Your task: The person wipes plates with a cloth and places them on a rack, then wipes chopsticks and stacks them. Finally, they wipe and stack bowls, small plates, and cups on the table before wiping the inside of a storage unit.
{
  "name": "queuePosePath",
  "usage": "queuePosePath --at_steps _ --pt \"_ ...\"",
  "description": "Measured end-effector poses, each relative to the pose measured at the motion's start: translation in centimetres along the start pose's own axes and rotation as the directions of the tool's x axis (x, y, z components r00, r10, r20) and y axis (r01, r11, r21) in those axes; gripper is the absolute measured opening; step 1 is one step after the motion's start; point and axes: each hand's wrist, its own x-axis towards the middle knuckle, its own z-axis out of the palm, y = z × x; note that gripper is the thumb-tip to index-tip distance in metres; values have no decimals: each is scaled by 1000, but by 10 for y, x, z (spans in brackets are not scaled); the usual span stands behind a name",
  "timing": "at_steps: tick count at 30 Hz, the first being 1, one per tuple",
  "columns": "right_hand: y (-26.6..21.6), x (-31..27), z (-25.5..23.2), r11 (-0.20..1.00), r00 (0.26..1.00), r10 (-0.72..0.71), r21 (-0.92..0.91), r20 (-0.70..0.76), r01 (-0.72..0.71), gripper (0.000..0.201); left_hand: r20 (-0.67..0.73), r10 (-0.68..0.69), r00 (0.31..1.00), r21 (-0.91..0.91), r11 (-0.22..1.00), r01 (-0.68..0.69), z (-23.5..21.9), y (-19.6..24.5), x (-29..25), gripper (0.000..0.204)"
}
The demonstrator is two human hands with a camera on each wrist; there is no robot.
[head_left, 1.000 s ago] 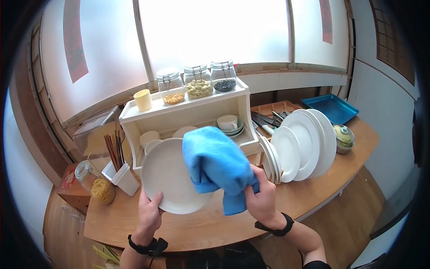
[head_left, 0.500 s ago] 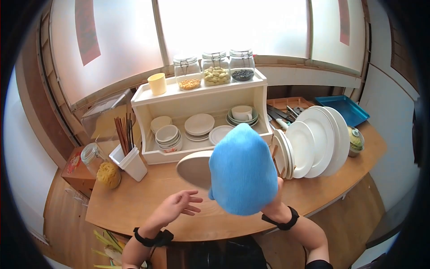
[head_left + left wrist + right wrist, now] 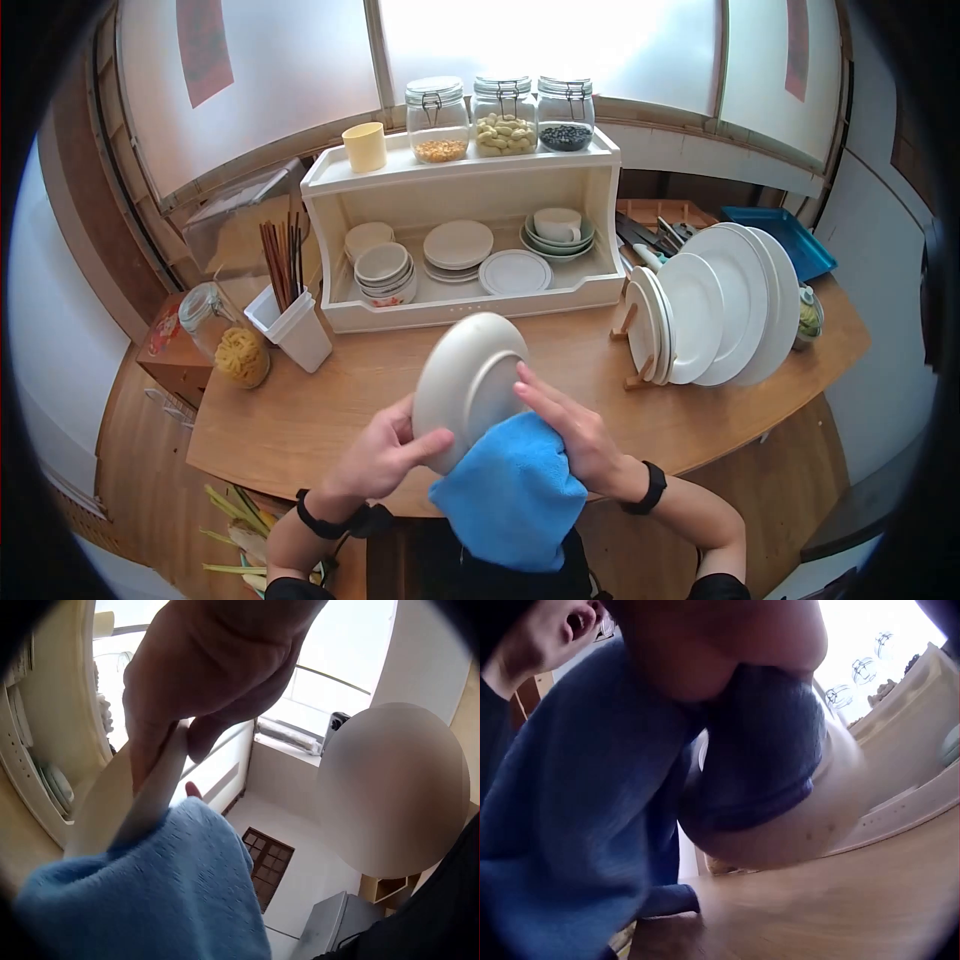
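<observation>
In the head view a pale round plate (image 3: 452, 375) is held up tilted over the table, its ringed underside facing me. My left hand (image 3: 383, 452) grips its left edge, thumb on the underside. At the plate's right side, my right hand (image 3: 580, 436) holds a blue cloth (image 3: 515, 495) against the underside, its fingers reaching past the cloth onto the plate. The cloth hangs down below the plate. In the left wrist view, fingers and thumb pinch the plate's rim (image 3: 163, 776) above the cloth (image 3: 172, 889). The right wrist view shows cloth (image 3: 769, 750) bunched under that hand.
Behind stands a white shelf (image 3: 470, 318) with bowls, small plates and cups inside. Glass jars (image 3: 503, 130) and a yellow cup (image 3: 365, 148) stand on top. White plates (image 3: 735, 300) fill a wooden rack at right. Chopsticks in a white holder (image 3: 298, 338) and a pasta jar (image 3: 240, 352) are left.
The left hand let go of the plate, then took its left edge again. The plate has turned from its face to its underside. The right hand and cloth moved lower and nearer.
</observation>
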Motion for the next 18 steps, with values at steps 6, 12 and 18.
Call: queuePosePath --at_steps 6,12,18 --pt "-20 44 -3 930 975 -106 -366 -196 28 47 119 -91 989 157 985 72 5 -3 -10 55" --pt "16 62 -25 793 898 392 -422 -199 -440 50 -23 -45 999 182 982 49 -36 15 -53 58" --pt "69 37 -5 667 808 579 -632 106 -395 56 -243 374 895 -166 893 -418 -80 13 -77 51"
